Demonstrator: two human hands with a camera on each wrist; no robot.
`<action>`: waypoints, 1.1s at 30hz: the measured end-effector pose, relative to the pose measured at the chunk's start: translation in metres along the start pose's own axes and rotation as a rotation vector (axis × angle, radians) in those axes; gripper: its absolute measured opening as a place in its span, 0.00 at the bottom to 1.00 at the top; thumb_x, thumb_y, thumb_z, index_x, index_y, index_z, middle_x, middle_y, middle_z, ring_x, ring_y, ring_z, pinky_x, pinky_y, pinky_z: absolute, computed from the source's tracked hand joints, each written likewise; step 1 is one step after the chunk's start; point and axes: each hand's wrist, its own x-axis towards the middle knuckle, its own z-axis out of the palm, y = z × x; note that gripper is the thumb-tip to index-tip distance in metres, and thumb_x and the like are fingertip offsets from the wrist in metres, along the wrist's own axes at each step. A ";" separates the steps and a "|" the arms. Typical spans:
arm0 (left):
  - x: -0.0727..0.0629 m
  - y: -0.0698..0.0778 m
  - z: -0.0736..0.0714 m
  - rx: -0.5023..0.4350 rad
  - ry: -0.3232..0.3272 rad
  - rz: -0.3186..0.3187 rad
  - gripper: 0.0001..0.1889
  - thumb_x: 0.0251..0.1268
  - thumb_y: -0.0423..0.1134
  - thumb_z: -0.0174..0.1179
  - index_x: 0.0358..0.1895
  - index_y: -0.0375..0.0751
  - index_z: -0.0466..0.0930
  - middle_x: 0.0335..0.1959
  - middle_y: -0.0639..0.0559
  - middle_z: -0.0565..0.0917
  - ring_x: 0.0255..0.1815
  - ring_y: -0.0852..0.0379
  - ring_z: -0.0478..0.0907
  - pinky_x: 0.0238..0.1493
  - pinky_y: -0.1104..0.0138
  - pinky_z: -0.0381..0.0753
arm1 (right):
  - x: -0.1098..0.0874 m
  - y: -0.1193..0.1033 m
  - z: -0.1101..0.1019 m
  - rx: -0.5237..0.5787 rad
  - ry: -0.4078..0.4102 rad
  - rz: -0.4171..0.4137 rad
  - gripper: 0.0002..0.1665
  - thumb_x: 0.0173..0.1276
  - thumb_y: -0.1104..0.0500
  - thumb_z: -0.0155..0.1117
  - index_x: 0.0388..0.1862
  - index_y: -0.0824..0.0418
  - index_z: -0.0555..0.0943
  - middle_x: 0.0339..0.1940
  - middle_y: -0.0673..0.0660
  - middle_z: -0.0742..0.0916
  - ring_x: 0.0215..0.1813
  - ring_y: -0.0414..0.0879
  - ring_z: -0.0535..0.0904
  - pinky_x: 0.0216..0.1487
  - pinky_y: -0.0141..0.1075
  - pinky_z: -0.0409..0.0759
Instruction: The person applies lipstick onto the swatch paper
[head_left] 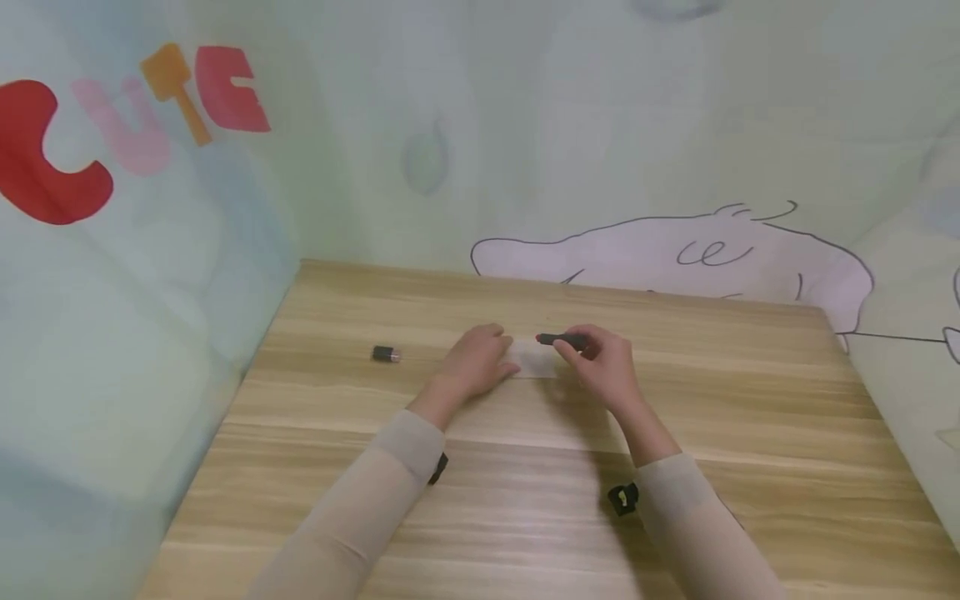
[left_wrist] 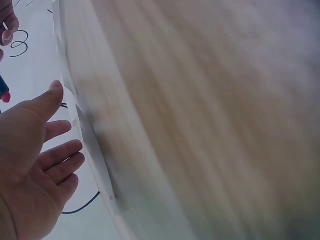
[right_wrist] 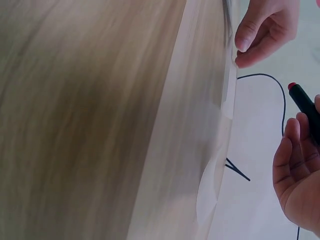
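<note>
My right hand (head_left: pixel 606 367) grips a dark, pen-like tube with a red tip (head_left: pixel 557 339), between thumb and curled fingers. The red end points left, over a small white sheet of paper (head_left: pixel 535 361). In the right wrist view the tube (right_wrist: pixel 302 104) appears above the table surface. On the paper's left side rests my left hand (head_left: pixel 476 360), its fingers relaxed. The left wrist view shows this hand (left_wrist: pixel 37 165) with thumb and fingers apart, none curled round anything. Left of it lies a short black piece with a shiny pinkish end (head_left: pixel 386 354).
The wood-grain table (head_left: pixel 517 517) spreads under both arms. A printed cloth (head_left: pixel 360 167) hangs along the back and sides, with a line-drawn figure (head_left: pixel 660 250) at the table's far edge. Small black devices (head_left: pixel 623 499) sit at the wrists.
</note>
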 end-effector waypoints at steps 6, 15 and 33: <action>-0.001 -0.001 -0.001 0.035 0.001 -0.007 0.31 0.72 0.55 0.61 0.68 0.37 0.75 0.72 0.39 0.71 0.73 0.43 0.67 0.77 0.56 0.61 | 0.000 -0.001 0.003 0.035 -0.018 0.011 0.11 0.68 0.55 0.72 0.43 0.61 0.85 0.28 0.58 0.88 0.16 0.47 0.75 0.15 0.32 0.70; -0.003 0.003 -0.004 0.071 -0.024 0.010 0.29 0.71 0.55 0.61 0.65 0.37 0.78 0.73 0.38 0.69 0.74 0.43 0.65 0.77 0.57 0.59 | 0.006 0.001 0.009 -0.074 -0.026 -0.056 0.12 0.67 0.56 0.74 0.42 0.63 0.87 0.31 0.57 0.89 0.27 0.49 0.81 0.27 0.34 0.79; -0.006 0.008 -0.007 0.039 -0.054 0.008 0.30 0.71 0.55 0.62 0.66 0.37 0.77 0.74 0.38 0.68 0.76 0.43 0.62 0.78 0.57 0.56 | 0.015 0.001 0.023 -0.252 -0.159 -0.023 0.16 0.68 0.53 0.72 0.46 0.64 0.86 0.39 0.60 0.90 0.35 0.50 0.86 0.34 0.41 0.83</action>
